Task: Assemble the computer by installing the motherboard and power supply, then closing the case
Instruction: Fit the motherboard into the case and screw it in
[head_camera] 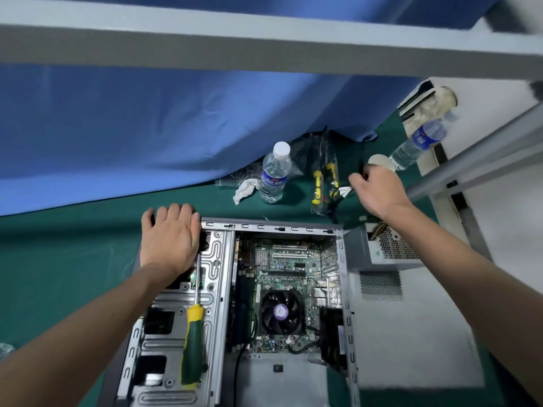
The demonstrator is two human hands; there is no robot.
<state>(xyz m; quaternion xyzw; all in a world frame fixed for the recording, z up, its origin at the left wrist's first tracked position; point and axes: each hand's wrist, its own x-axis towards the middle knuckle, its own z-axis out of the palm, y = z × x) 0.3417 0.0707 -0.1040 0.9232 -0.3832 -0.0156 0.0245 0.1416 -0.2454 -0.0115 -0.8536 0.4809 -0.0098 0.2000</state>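
We take this for a repair workshop: green bench mat (73, 259), blue cloth backdrop (147, 118), grey metal shelf frame (264, 45), bagged screwdrivers (323, 180).

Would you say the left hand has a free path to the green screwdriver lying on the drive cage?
Probably yes. The left hand rests open on the case corner, just beyond the screwdriver, which lies uncovered on the drive cage. Only the left forearm partly crosses over the cage nearby.

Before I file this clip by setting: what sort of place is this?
Probably a makeshift repair or assembly workbench, not a home desk: an open computer case on a green mat, a screwdriver lying on it, blue cloth draped behind under a metal frame.
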